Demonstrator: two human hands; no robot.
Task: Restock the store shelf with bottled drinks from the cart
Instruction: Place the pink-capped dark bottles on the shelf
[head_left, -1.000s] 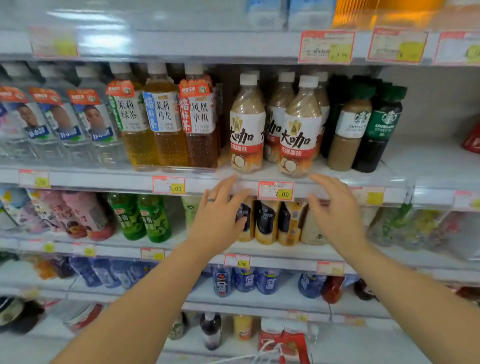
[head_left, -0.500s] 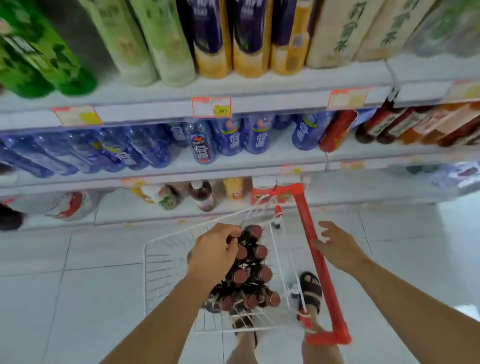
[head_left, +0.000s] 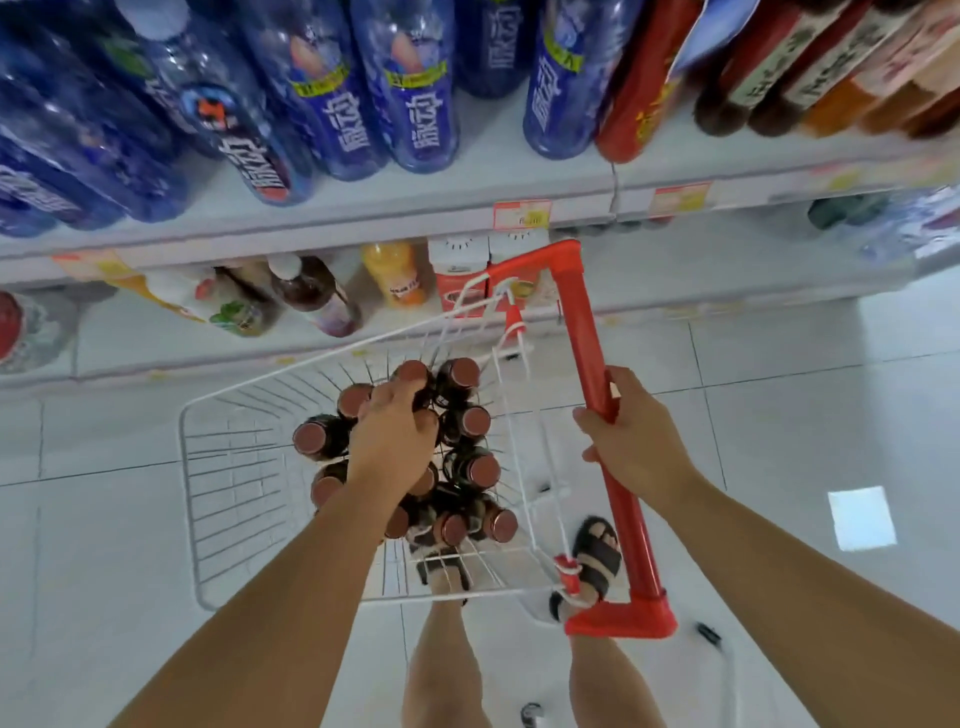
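A white wire cart (head_left: 218, 499) stands on the floor below me, holding several dark bottled drinks with brown caps (head_left: 470, 421). My left hand (head_left: 395, 441) reaches down into the cluster, its fingers curled round the top of one bottle near the cart's far side. My right hand (head_left: 631, 441) grips the cart's red handle (head_left: 582, 322) about halfway along. The store shelf (head_left: 519, 192) runs across the top of the view, with blue bottles (head_left: 421, 88) standing on it.
Red and brown bottles (head_left: 753, 78) fill the shelf's right part. A lower shelf holds an orange drink (head_left: 397, 278), cartons and a dark bottle (head_left: 317, 296). My sandalled feet (head_left: 597, 556) stand under the cart on white floor tiles (head_left: 805, 415).
My view swung down from the upper shelves to the cart. My left hand went into the bottles and closed on one. My right hand took hold of the red handle.
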